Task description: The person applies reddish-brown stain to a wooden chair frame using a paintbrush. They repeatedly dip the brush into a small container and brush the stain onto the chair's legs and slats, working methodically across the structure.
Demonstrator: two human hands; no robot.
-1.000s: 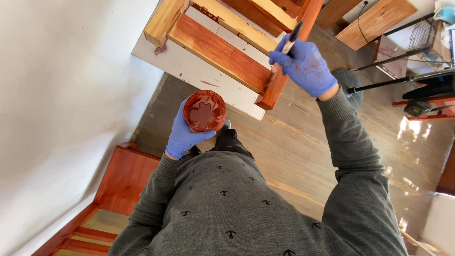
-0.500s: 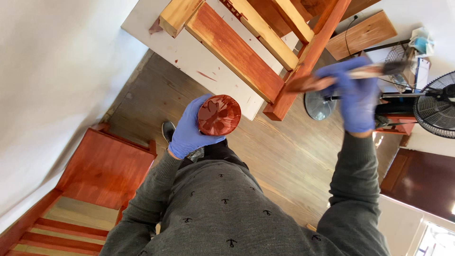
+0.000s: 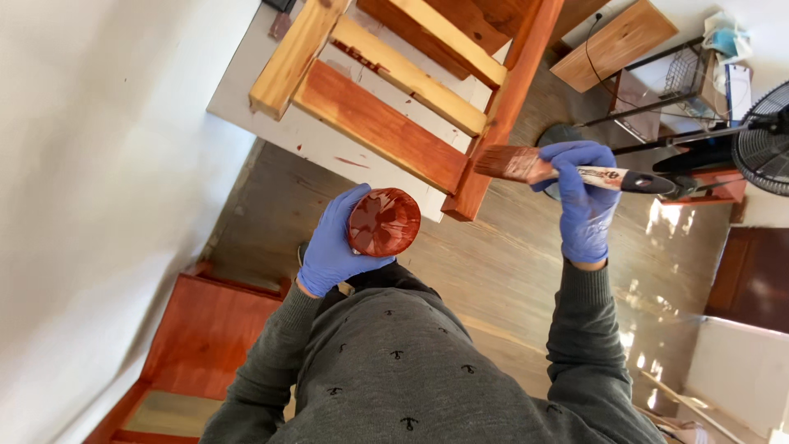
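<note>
Holding brush (image 3: pixel 567 171) in right hand (image 3: pixel 585 197), cup (image 3: pixel 384 222) left.

A black fan (image 3: pixel 763 136) stands at the right beside a wire rack (image 3: pixel 686 78), over a wooden plank floor (image 3: pixel 509 271), with a white wall (image 3: pixel 99 181) at the left

Bright daylight fills the room; it pours in from the right, throwing glare patches across the wooden floor (image 3: pixel 657 222) near the fan (image 3: pixel 764 136); the white wall (image 3: pixel 99 164) on the left glows evenly, soft and almost featureless; shadows stay gentle, pooling under the wooden frame (image 3: pixel 386 131) and below the grey sweater (image 3: pixel 394 362); focus holds crisp at centre, the brush (image 3: pixel 567 168) sharp; wide-angle stretch bends lines near the edges; the bottom right corner washes out pale.
</note>
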